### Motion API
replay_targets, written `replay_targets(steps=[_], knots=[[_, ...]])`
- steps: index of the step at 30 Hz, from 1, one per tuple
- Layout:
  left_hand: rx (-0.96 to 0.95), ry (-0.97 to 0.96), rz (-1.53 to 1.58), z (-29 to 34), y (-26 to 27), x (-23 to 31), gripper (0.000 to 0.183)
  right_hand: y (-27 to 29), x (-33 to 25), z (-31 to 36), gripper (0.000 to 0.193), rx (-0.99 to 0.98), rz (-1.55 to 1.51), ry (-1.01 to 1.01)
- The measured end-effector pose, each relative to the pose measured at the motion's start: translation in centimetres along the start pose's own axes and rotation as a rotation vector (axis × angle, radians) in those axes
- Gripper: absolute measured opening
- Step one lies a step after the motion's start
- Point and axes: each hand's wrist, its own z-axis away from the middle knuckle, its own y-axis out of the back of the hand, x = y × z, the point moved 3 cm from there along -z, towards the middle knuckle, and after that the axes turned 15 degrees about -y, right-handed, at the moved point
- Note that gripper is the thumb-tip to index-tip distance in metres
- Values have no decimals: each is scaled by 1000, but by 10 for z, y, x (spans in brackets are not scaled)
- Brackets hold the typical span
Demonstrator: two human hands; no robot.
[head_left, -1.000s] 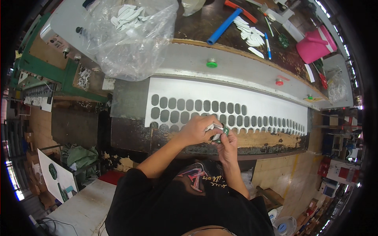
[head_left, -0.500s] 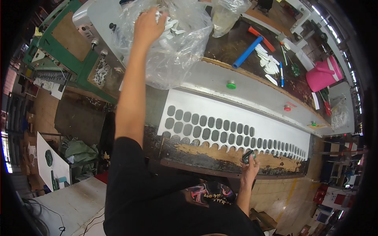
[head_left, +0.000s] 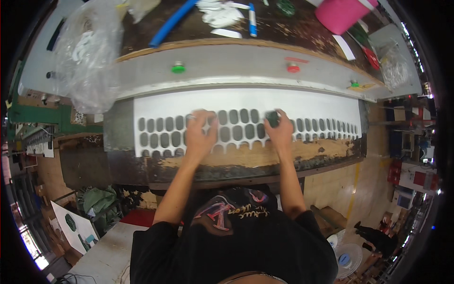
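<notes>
A white sheet (head_left: 298, 99) with rows of oval cut-out holes lies across the work surface in front of me. Over its left-middle holes is my left hand (head_left: 201, 135), blurred by motion, so whether its fingers hold anything cannot be made out. My right hand (head_left: 282, 132) grips a small dark green cutting die (head_left: 272, 118) at the right end of the upper row of holes. The die rests on or just above the sheet; the blur hides which.
Beyond the sheet runs a grey machine beam (head_left: 227, 61) with green (head_left: 178, 67) and red (head_left: 293, 67) buttons. A clear plastic bag (head_left: 90, 61) of white pieces hangs at left. On the far table are a blue bar (head_left: 172, 22), white cut pieces (head_left: 220, 13) and a pink bucket (head_left: 338, 14).
My left hand has come out of the plastic bag and down over the sheet. My right hand has brought the die from the sheet's near edge onto the holes. The view has turned.
</notes>
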Motion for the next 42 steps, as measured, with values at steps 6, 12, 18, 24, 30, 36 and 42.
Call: replay_targets(steps=[6,12,18,24,30,36,42], knots=[[-272,-11,7,54,-154,23,49,-9,28,-43,62,-198,-12,280],[-259,52,-25,64,-206,26,88,-2,58,-63,68,-446,-138,424],[-322,-12,-109,71,-207,23,81,-4,60,-66,69,-479,-81,451],[-306,-63,-105,69,-200,23,75,-7,65,-68,67,-477,-27,515],[-362,-77,-103,68,-199,17,76,-5,60,-67,68,-431,-12,514],[-336,-68,-53,76,-195,12,77,-12,64,-65,69,-405,24,526],[-351,-66,-33,74,-195,12,76,-8,65,-65,69,-439,47,514]])
